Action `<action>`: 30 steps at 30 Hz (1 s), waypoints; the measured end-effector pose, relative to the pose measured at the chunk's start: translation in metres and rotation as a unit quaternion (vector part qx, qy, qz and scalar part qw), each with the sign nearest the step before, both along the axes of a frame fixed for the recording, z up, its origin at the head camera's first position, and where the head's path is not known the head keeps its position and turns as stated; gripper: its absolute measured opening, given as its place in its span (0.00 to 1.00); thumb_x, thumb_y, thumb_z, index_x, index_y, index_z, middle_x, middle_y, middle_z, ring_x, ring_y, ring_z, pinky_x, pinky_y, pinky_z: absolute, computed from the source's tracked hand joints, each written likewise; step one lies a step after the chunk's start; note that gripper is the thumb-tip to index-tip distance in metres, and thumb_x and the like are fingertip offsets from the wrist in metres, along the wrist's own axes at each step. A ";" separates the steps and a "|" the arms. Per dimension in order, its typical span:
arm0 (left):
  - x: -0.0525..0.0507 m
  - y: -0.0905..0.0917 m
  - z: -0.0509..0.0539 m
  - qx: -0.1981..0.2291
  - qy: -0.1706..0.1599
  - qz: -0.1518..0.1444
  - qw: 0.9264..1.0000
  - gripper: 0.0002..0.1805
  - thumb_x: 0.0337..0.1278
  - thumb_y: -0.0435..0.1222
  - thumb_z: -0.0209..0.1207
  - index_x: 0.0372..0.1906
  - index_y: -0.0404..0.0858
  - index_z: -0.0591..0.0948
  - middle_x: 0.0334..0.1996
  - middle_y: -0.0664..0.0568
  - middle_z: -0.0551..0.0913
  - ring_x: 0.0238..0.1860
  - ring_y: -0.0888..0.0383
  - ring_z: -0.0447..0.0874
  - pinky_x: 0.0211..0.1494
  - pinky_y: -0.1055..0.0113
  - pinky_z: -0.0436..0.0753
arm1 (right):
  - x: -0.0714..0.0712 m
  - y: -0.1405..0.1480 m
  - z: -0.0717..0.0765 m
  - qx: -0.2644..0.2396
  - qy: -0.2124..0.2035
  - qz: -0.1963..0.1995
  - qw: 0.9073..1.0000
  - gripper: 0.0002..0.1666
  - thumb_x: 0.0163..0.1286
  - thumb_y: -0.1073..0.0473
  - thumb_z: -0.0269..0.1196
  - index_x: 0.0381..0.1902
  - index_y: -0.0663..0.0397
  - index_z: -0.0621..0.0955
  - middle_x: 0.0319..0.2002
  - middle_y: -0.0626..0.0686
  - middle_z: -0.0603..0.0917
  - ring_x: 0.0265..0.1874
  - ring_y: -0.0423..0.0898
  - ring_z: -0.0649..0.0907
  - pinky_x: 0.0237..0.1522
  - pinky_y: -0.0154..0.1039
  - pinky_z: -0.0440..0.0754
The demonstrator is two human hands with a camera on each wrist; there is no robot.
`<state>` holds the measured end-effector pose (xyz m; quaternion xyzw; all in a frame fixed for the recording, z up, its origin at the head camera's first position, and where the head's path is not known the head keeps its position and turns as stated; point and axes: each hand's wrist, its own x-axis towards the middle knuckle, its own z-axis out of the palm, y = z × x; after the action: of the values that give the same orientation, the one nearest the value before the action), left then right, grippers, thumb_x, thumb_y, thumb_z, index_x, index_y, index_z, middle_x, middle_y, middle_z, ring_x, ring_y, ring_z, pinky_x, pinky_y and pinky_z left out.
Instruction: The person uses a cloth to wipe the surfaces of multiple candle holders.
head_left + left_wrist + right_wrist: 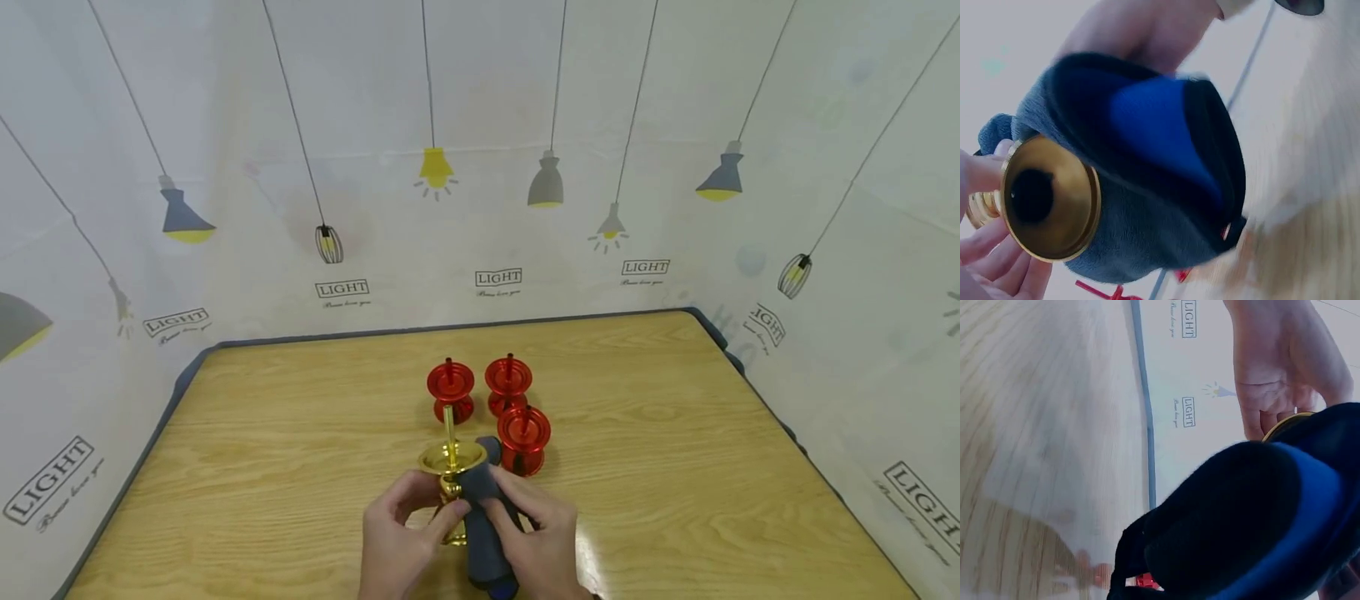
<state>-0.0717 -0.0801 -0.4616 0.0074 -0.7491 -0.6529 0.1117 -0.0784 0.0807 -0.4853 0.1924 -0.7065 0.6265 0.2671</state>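
Note:
Near the table's front edge, my left hand (397, 533) grips a gold candle holder (431, 463) by its stem, its dish and spike pointing up. My right hand (543, 533) holds a dark grey-blue cloth (487, 546) against the holder's right side, fingers curled round it. From below, the left wrist view shows the gold holder's hollow, round base (1072, 200) beside the cloth, whose folds open on a bright blue inner side (1154, 125). In the right wrist view the cloth (1229, 519) hides most of the holder; only a thin gold edge shows.
Just beyond my hands stand three red candle holders: one at the back left (450, 385), one at the back right (508, 382) and a nearer one (523, 435) close to the cloth. The wooden table (262, 467) is enclosed by white, lamp-printed curtains (495, 100).

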 end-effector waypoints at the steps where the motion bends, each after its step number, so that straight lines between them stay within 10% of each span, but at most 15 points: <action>1: -0.001 -0.002 0.000 0.002 -0.009 -0.004 1.000 0.14 0.44 0.33 0.78 0.38 0.40 0.87 0.33 0.52 0.89 0.35 0.62 0.86 0.44 0.67 0.86 | 0.000 0.000 0.000 0.004 0.007 0.001 1.000 0.23 0.59 0.76 0.71 0.54 0.63 0.86 0.48 0.63 0.89 0.50 0.41 0.87 0.46 0.31 0.86; 10: -0.004 -0.020 -0.016 0.107 0.022 -0.151 0.982 0.12 0.63 0.23 0.61 0.48 0.17 0.80 0.42 0.60 0.88 0.44 0.63 0.87 0.48 0.69 0.84 | 0.003 0.003 0.004 -0.075 -0.165 0.076 0.981 0.21 0.64 0.71 0.69 0.56 0.64 0.84 0.50 0.59 0.88 0.46 0.40 0.88 0.43 0.36 0.88; 14: -0.003 -0.015 -0.014 0.089 0.002 -0.107 0.990 0.16 0.62 0.25 0.63 0.52 0.19 0.80 0.41 0.57 0.88 0.42 0.66 0.86 0.47 0.73 0.83 | 0.002 0.001 0.002 -0.081 -0.179 0.063 0.978 0.21 0.64 0.71 0.69 0.56 0.63 0.85 0.50 0.61 0.88 0.45 0.41 0.89 0.43 0.36 0.88; 19: -0.002 -0.004 -0.008 0.048 -0.013 -0.034 0.998 0.15 0.57 0.28 0.70 0.48 0.28 0.84 0.41 0.44 0.88 0.41 0.64 0.87 0.49 0.72 0.84 | 0.001 0.000 -0.002 -0.029 -0.088 0.001 0.996 0.21 0.60 0.72 0.72 0.53 0.60 0.87 0.48 0.59 0.89 0.47 0.41 0.88 0.42 0.33 0.87; 23: -0.001 0.001 -0.007 0.023 0.000 -0.020 1.000 0.14 0.50 0.29 0.74 0.43 0.33 0.86 0.38 0.45 0.89 0.37 0.63 0.87 0.46 0.69 0.85 | 0.003 0.000 -0.004 0.024 -0.022 -0.028 0.999 0.23 0.58 0.73 0.73 0.52 0.58 0.87 0.48 0.57 0.90 0.49 0.42 0.88 0.46 0.31 0.86; 30: -0.002 -0.004 -0.008 0.060 -0.024 -0.032 0.997 0.13 0.51 0.29 0.73 0.43 0.31 0.86 0.36 0.52 0.89 0.38 0.60 0.88 0.45 0.68 0.86 | 0.004 0.001 -0.003 -0.009 -0.022 0.014 1.000 0.23 0.58 0.75 0.72 0.53 0.60 0.86 0.49 0.60 0.89 0.51 0.41 0.87 0.47 0.34 0.86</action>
<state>-0.0735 -0.0840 -0.4699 0.0063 -0.7108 -0.6996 0.0720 -0.0742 0.0816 -0.4888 0.1861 -0.7039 0.6402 0.2448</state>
